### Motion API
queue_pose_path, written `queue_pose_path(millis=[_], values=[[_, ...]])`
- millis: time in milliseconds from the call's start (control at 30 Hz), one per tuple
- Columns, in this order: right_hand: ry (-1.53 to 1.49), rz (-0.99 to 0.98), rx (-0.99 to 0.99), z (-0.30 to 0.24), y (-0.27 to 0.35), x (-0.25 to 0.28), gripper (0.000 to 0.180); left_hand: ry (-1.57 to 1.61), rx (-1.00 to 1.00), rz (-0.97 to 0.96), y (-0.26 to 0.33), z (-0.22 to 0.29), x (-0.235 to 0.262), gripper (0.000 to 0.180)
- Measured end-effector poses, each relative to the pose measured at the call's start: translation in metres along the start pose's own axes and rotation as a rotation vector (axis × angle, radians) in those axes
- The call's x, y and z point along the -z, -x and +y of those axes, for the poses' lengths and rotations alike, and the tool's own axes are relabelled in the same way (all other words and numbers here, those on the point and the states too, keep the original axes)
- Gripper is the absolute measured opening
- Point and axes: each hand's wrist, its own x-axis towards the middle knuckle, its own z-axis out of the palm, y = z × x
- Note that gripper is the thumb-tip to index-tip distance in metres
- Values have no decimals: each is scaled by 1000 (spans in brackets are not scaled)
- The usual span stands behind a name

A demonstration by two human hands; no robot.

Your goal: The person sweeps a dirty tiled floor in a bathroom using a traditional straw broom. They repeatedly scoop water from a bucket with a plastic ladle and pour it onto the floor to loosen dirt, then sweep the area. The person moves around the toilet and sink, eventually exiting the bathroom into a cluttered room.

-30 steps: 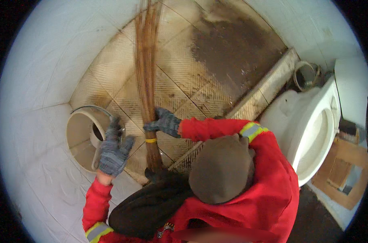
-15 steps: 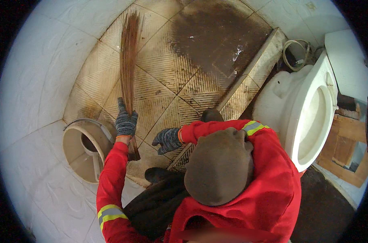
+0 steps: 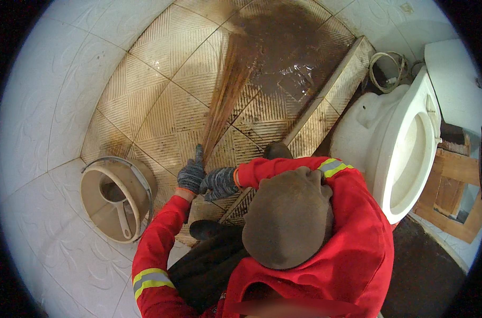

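My left hand [image 3: 192, 175], in a grey knit glove, is closed around the lower end of a brown stick broom [image 3: 225, 103]. The forefinger lies along the bundle of thin sticks. The broom's far bristles are blurred and reach the edge of a dark wet patch [image 3: 291, 58] on the ribbed floor tiles [image 3: 158, 114]. Close beside the left hand, my gloved right hand [image 3: 219, 183] points left with its fingers stretched out, holding nothing. Whether the two gloves touch I cannot tell. Both arms wear red sleeves with reflective bands.
A beige bucket [image 3: 92, 212] with a dipper [image 3: 122, 217] inside stands at the left by the white wall. A low tiled ledge [image 3: 326, 108] runs diagonally on the right. Beyond it are a white toilet [image 3: 365, 124], a coiled hose [image 3: 376, 77] and a wooden frame [image 3: 466, 230].
My left hand has swung the broom to the right, from the pale tiles to the dark wet patch, and is now beside the right hand. The right hand has stayed in place.
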Motion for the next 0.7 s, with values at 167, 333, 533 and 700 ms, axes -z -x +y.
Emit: queue_pose_path(millis=[167,333,533,700], values=[[-32,-32,63,-3,6,3,36,21,14,-200,10,23,-4,83],[-77,-59,128,-11,10,7,36,-68,-200,-124,30,14,-34,78],[-180,-100,196,-17,27,20,36,208,-386,75,57,19,-12,64],[-259,-124,258,-27,32,31,36,122,-522,167,89,31,64,67]])
